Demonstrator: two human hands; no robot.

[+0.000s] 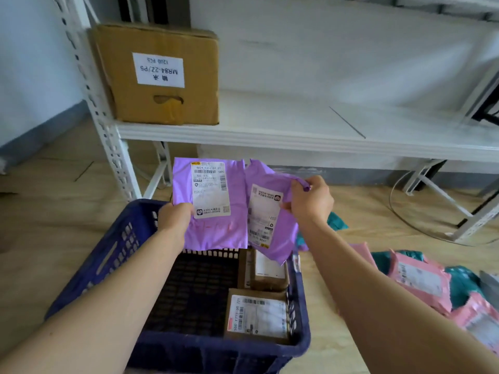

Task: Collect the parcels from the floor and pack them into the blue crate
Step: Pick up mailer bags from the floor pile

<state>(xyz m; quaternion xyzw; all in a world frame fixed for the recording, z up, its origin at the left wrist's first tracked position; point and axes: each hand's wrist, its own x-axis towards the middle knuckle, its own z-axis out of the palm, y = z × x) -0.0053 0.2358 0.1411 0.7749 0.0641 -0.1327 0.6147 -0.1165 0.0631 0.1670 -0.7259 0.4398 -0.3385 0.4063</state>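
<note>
The blue crate (108, 255) stands on the wooden floor right in front of me. Two small cardboard parcels (259, 317) with white labels lie along its right side; the left part of its floor is bare. Above the crate's far edge my left hand (174, 215) grips a flat purple mailer (216, 233) by its lower left corner, label facing me. My right hand (310, 201) pinches the top of a second purple mailer (272, 182), which hangs tilted beside the first.
Pink parcels (421, 279) and teal parcels (464, 284) lie in a heap on the floor at the right. A white metal shelf (270, 136) runs across behind the crate, with a brown carton (159, 76) on its left end. A cable (405, 211) loops under it.
</note>
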